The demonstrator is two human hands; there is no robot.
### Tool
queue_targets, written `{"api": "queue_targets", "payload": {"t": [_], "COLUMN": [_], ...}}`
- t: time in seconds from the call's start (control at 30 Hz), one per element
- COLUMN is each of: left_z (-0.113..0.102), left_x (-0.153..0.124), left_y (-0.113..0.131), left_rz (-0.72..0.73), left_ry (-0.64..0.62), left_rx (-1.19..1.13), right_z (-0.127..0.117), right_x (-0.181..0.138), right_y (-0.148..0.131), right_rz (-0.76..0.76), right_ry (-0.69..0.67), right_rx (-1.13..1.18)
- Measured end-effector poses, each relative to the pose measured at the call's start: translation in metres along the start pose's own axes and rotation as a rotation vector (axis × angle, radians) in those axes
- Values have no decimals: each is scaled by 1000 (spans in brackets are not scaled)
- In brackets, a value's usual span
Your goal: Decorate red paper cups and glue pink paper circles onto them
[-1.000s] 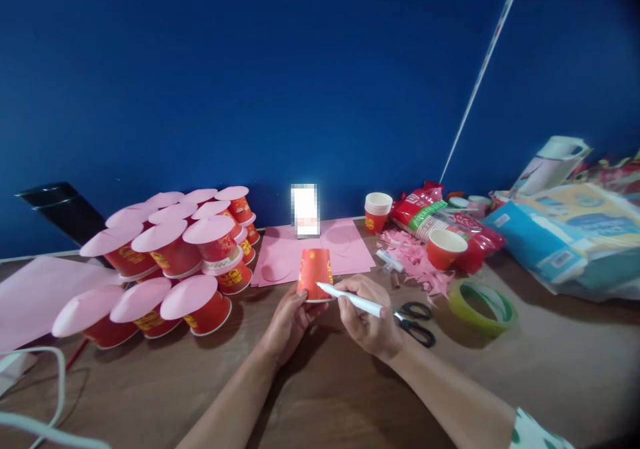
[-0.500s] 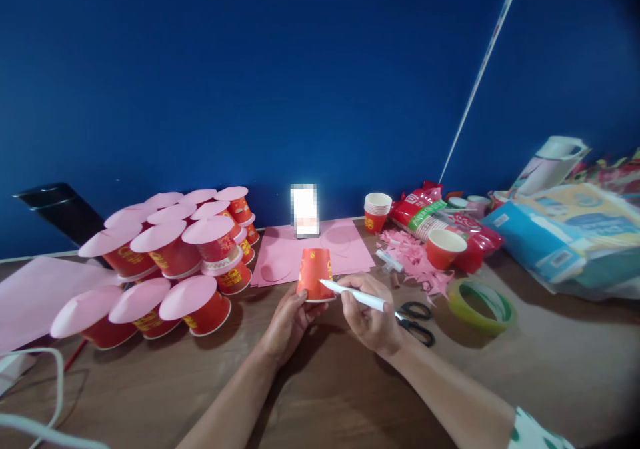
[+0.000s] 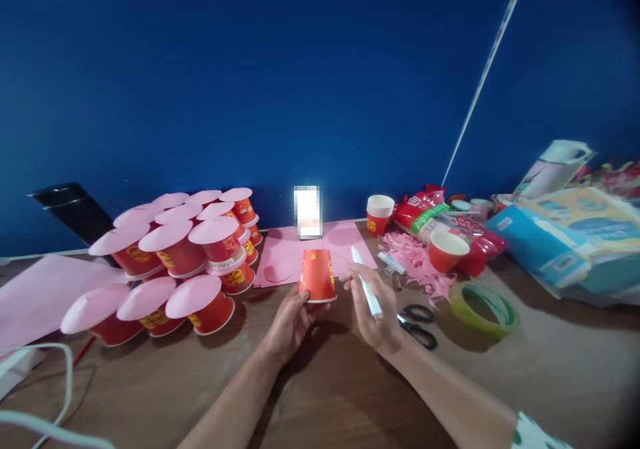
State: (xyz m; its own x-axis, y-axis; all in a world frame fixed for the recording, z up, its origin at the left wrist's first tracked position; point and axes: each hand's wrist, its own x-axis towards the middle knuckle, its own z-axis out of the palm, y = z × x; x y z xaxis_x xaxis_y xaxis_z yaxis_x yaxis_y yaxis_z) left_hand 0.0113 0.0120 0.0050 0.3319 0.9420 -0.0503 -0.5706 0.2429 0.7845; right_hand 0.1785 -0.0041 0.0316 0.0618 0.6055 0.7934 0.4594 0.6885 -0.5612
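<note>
My left hand [image 3: 291, 322] grips a red paper cup [image 3: 317, 274], turned upside down with its white rim at the bottom. Its thumb presses the cup's lower left side. To the right of the cup, my right hand [image 3: 374, 312] holds a white marker [image 3: 367, 282] between thumb and fingers. The marker's tip points up and away, apart from the cup. Behind both hands lie pink paper sheets [image 3: 345, 244] at the foot of the blue wall. On the left stand several upside-down red cups [image 3: 215, 309] topped with shallow pink paper cones [image 3: 194, 296].
Right of my right hand lie black-handled scissors [image 3: 418, 324] and a roll of tape [image 3: 484, 310]. Pink paper scraps [image 3: 417, 262], an upright red cup [image 3: 449, 252], stacked cups [image 3: 379, 214] and a blue-and-yellow package [image 3: 565, 236] sit farther right. A white cable [image 3: 67, 386] runs at lower left.
The marker's tip has left the cup's side, swinging up and to the right with my right hand. My left hand still holds the cup in nearly the same place. The view has shifted slightly.
</note>
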Motion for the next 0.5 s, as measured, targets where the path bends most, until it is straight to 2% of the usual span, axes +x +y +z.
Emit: {"api": "queue_targets", "payload": {"t": [0.23, 0.5], "left_z": [4, 0], "left_x": [-2, 0], "left_y": [1, -3], "left_rz": [101, 157], "left_ry": [-17, 7], "left_rx": [9, 34], "right_z": [10, 19], "right_x": [-2, -10], "right_y": [8, 13], "right_rz": [113, 179], "right_ry": [-116, -105], "right_rx": [-99, 74]}}
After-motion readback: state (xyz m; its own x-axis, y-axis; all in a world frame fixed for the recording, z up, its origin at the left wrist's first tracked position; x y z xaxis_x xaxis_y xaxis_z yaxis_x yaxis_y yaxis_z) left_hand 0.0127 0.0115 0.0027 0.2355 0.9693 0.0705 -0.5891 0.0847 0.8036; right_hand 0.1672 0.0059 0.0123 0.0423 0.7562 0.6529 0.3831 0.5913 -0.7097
